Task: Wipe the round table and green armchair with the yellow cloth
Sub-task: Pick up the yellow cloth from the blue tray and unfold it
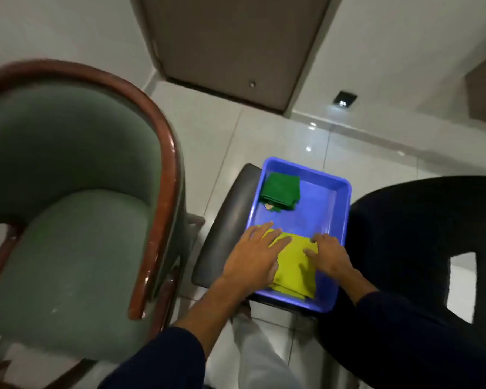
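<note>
A folded yellow cloth (293,266) lies in the near end of a blue plastic tray (341,209). My left hand (254,258) rests flat on the cloth's left part, fingers spread. My right hand (330,255) presses on its right edge with fingers bent; whether it grips the cloth is unclear. The green armchair (68,220) with a brown wooden frame stands at the left. No round table is in view.
The tray sits on the seat of a dark chair (225,228) whose black backrest (421,248) is at the right. A folded green cloth (281,192) lies at the tray's far end. White tiled floor and a brown door (230,43) lie beyond.
</note>
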A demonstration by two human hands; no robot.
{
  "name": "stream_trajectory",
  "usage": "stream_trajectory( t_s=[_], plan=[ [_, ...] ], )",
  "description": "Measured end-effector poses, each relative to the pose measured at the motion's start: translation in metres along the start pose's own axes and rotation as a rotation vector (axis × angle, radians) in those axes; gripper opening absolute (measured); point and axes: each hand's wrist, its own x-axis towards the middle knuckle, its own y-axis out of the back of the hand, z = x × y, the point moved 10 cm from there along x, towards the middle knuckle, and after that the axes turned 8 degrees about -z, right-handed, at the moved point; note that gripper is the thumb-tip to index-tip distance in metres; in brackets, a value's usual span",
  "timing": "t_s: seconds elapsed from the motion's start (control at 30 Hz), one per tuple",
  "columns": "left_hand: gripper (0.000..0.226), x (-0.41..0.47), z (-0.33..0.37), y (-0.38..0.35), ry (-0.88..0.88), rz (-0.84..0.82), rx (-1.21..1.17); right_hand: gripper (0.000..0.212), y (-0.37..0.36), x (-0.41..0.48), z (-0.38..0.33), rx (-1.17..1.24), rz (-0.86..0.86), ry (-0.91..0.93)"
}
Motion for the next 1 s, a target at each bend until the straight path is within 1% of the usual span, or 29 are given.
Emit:
stream_trajectory(
  t_s=[0.07, 0.13, 0.2, 0.27, 0.3, 0.4, 0.43, 0.47, 0.53, 0.57, 0.6, 0.67, 0.73, 0.8, 0.83, 0.9, 0.93, 0.97, 1.0],
  plan=[
    [0.057, 0.028, -0.009, -0.055, 0.040, -0.186, -0.039, 0.046, -0.017, 0.026, 0.013, -0.060, -0.072, 0.001],
    [0.059, 0.043, -0.029, -0.100, 0.099, -0.348, 0.006, 0.055, -0.031, 0.045, 0.015, -0.122, -0.104, 0.017],
    [0.065, 0.065, -0.052, -0.136, 0.130, -0.455, 0.085, 0.068, -0.046, 0.065, 0.015, -0.167, -0.094, 0.039],
    [0.072, 0.083, -0.071, -0.156, 0.134, -0.493, 0.137, 0.073, -0.060, 0.078, 0.018, -0.255, -0.083, 0.033],
    [0.074, 0.091, -0.079, -0.160, 0.134, -0.491, 0.155, 0.068, -0.064, 0.082, 0.018, -0.284, -0.065, 0.025],
    [0.075, 0.112, -0.093, -0.168, 0.153, -0.438, 0.151, 0.035, -0.072, 0.087, 0.021, -0.232, -0.073, 0.000],
    [0.069, 0.114, -0.093, -0.166, 0.163, -0.422, 0.153, 0.028, -0.073, 0.085, 0.016, -0.201, -0.102, 0.026],
    [0.058, 0.115, -0.089, -0.164, 0.161, -0.413, 0.154, 0.024, -0.071, 0.082, 0.012, -0.156, -0.113, 0.059],
    [0.037, 0.108, -0.083, -0.156, 0.172, -0.413, 0.126, 0.019, -0.055, 0.068, 0.001, -0.002, -0.107, 0.096],
    [0.034, 0.101, -0.082, -0.146, 0.187, -0.379, 0.065, 0.018, -0.045, 0.059, -0.004, 0.087, -0.109, 0.099],
    [0.034, 0.091, -0.083, -0.132, 0.221, -0.314, -0.050, 0.017, -0.033, 0.050, -0.009, 0.164, -0.109, 0.104],
    [0.030, 0.060, -0.089, -0.097, 0.307, -0.136, -0.369, 0.018, -0.004, 0.030, -0.018, 0.280, -0.075, 0.123],
    [0.019, 0.011, -0.101, -0.061, 0.418, 0.009, -0.660, 0.022, 0.026, 0.005, -0.039, 0.406, -0.035, 0.165],
    [0.020, -0.038, -0.110, -0.028, 0.510, 0.136, -0.868, 0.018, 0.050, -0.023, -0.069, 0.606, -0.055, 0.226],
    [0.023, -0.065, -0.114, -0.009, 0.534, 0.217, -0.973, 0.019, 0.060, -0.040, -0.091, 0.715, -0.092, 0.271],
    [0.029, -0.127, -0.121, 0.033, 0.542, 0.419, -1.215, 0.029, 0.071, -0.080, -0.144, 0.955, -0.192, 0.387],
    [0.032, -0.160, -0.125, 0.053, 0.514, 0.541, -1.349, 0.034, 0.074, -0.099, -0.171, 1.074, -0.253, 0.430],
    [0.034, -0.188, -0.129, 0.070, 0.469, 0.660, -1.496, 0.033, 0.078, -0.116, -0.196, 1.165, -0.302, 0.471],
    [0.035, -0.223, -0.135, 0.082, 0.419, 0.782, -1.651, 0.029, 0.078, -0.135, -0.227, 1.201, -0.339, 0.528]
  ],
)
